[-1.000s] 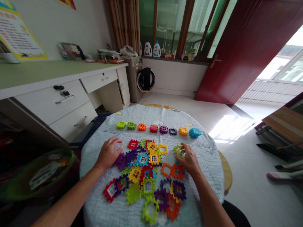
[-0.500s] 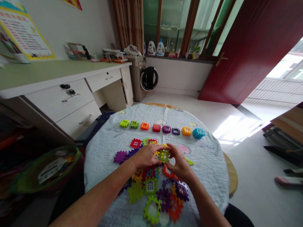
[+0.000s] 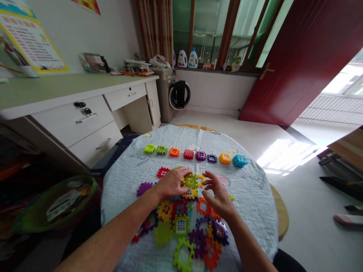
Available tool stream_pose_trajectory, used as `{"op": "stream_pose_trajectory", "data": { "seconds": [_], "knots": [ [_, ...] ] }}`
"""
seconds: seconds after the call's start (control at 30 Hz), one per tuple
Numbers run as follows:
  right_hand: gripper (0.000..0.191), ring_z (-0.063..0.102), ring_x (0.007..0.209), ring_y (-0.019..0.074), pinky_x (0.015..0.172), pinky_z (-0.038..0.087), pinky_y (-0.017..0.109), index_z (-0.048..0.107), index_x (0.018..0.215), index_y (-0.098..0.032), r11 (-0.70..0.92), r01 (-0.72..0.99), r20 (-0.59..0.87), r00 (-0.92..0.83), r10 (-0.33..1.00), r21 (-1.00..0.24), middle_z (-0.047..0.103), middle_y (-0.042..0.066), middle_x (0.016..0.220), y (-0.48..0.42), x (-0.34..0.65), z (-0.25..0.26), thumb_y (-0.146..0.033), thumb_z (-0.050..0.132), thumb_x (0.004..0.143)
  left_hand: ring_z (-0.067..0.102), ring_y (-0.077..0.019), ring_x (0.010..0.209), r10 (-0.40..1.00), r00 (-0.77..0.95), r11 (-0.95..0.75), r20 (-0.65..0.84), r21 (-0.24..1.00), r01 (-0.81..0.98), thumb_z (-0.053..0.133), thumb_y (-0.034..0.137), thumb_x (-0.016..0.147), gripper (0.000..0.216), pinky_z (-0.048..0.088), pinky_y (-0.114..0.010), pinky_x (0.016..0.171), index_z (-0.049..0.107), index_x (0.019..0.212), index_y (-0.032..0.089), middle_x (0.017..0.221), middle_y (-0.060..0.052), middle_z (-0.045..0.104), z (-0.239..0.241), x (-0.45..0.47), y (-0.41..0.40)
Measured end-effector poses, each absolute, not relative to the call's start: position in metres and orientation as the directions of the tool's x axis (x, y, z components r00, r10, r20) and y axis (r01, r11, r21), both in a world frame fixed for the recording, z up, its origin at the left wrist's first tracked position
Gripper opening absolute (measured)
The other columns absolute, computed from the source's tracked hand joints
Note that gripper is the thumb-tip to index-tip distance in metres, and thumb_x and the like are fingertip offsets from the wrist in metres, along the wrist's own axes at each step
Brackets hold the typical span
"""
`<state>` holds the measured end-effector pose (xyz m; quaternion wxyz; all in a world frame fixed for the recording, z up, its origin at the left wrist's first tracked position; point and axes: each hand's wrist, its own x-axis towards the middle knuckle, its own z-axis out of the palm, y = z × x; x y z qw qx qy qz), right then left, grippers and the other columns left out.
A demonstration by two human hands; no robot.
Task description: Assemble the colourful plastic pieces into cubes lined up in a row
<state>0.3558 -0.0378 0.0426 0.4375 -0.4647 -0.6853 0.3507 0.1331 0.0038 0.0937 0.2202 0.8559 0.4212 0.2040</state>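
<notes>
Tile (image 3: 190,181), green, sits near the table's (image 3: 255,223) middle, held between the left hand's (image 3: 172,183) thumb and fingers; the right hand (image 3: 216,194), on it half a second ago, now stands just off it, fingers spread. Cloth (image 3: 249,189) stretches toward the right edge. Eight blocks (image 3: 188,154) line the far side.
</notes>
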Motion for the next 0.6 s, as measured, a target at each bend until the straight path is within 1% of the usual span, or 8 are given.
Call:
{"op": "stream_pose_trajectory", "data": {
  "seconds": [0.1,0.17,0.23,0.33,0.43,0.5,0.6],
  "knots": [
    [0.048,0.063,0.094,0.0176,0.079,0.057,0.035,0.046,0.127,-0.023,0.275,0.361,0.259,-0.093,0.961,-0.891,0.058,0.011,0.125,-0.033,0.367,0.041,-0.025,0.055,0.080,0.061,-0.0210,0.104,0.874,0.450,-0.471,0.183,0.541,0.696,0.065,0.026,0.068,0.048,0.047,-0.034,0.095,0.060,0.115,0.022,0.115,-0.006,0.064,0.094,0.096,0.032],
    [0.044,0.064,0.092,0.0177,0.079,0.056,0.035,0.049,0.123,-0.022,0.240,0.383,0.248,-0.029,0.968,-0.892,0.059,0.011,0.121,-0.030,0.372,0.038,-0.025,0.055,0.080,0.060,-0.0224,0.107,0.903,0.380,-0.428,0.200,0.478,0.767,0.065,0.026,0.067,0.048,0.045,-0.035,0.098,0.061,0.114,0.020,0.115,-0.007,0.064,0.094,0.068,0.058],
    [0.041,0.064,0.090,0.0176,0.079,0.056,0.035,0.051,0.121,-0.021,0.209,0.404,0.241,0.029,0.970,-0.891,0.061,0.010,0.118,-0.028,0.375,0.036,-0.026,0.055,0.080,0.061,-0.0241,0.105,0.926,0.324,-0.377,0.195,0.394,0.838,0.066,0.029,0.065,0.050,0.045,-0.035,0.098,0.062,0.113,0.018,0.113,-0.008,0.064,0.093,0.042,0.087],
    [0.039,0.064,0.086,0.0173,0.078,0.056,0.035,0.053,0.119,-0.021,0.198,0.441,0.249,0.062,0.966,-0.876,0.063,0.010,0.114,-0.028,0.375,0.035,-0.027,0.054,0.080,0.061,-0.0255,0.103,0.942,0.312,-0.333,0.124,0.246,0.910,0.064,0.029,0.062,0.052,0.045,-0.035,0.096,0.062,0.112,0.015,0.109,-0.010,0.065,0.091,0.017,0.124],
    [0.038,0.064,0.086,0.0177,0.075,0.056,0.035,0.054,0.118,-0.020,0.222,0.474,0.282,0.059,0.957,-0.852,0.063,0.010,0.114,-0.028,0.376,0.035,-0.026,0.055,0.080,0.059,-0.0270,0.107,0.952,0.302,-0.306,0.050,0.134,0.943,0.062,0.028,0.060,0.055,0.044,-0.035,0.096,0.062,0.113,0.016,0.113,-0.010,0.065,0.088,0.007,0.148],
    [0.037,0.064,0.086,0.0182,0.074,0.056,0.035,0.055,0.117,-0.021,0.234,0.491,0.302,0.063,0.951,-0.839,0.063,0.010,0.112,-0.028,0.378,0.036,-0.026,0.055,0.080,0.058,-0.0268,0.109,0.951,0.310,-0.310,0.019,0.103,0.945,0.061,0.027,0.059,0.055,0.043,-0.034,0.096,0.062,0.113,0.018,0.116,-0.009,0.065,0.085,0.005,0.158],
    [0.036,0.064,0.085,0.0185,0.073,0.056,0.035,0.056,0.116,-0.021,0.231,0.509,0.311,0.078,0.947,-0.829,0.064,0.010,0.109,-0.027,0.381,0.037,-0.027,0.055,0.081,0.059,-0.0262,0.109,0.941,0.337,-0.334,-0.014,0.101,0.937,0.059,0.025,0.058,0.054,0.041,-0.034,0.098,0.062,0.111,0.018,0.117,-0.009,0.065,0.081,0.004,0.166]
  ]
}}
